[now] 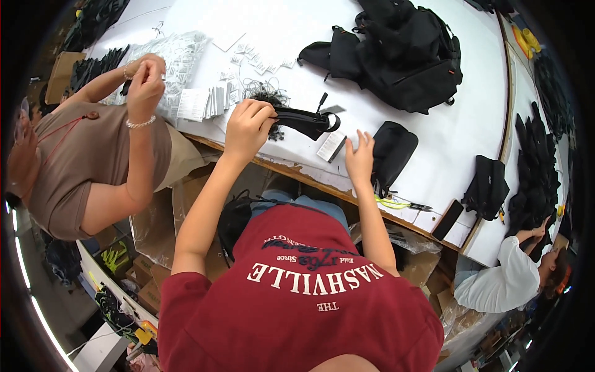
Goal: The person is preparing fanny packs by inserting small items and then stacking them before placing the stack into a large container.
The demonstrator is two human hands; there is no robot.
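My left hand (251, 127) grips one end of a narrow black zip pouch (299, 121), held up over the table's front edge. A zipper pull sticks up from the pouch, and a small loop shows at its far end. Just right of it, my right hand (360, 160) is open with its fingers apart, holding nothing. Between that hand and the pouch, a small printed white tag (331, 147) lies on the table. Another black pouch (396, 152) rests right beside my right hand. Behind my left hand is a tangle of thin black strings (265, 93).
Stacked white tags (207, 102) and a plastic bag of them (180, 59) lie to the left. Black bags (403, 62) are heaped at the back. Yellow-handled snips (406, 204) and a phone (447, 220) lie near the front edge. Co-workers stand left (105, 167) and right (502, 276).
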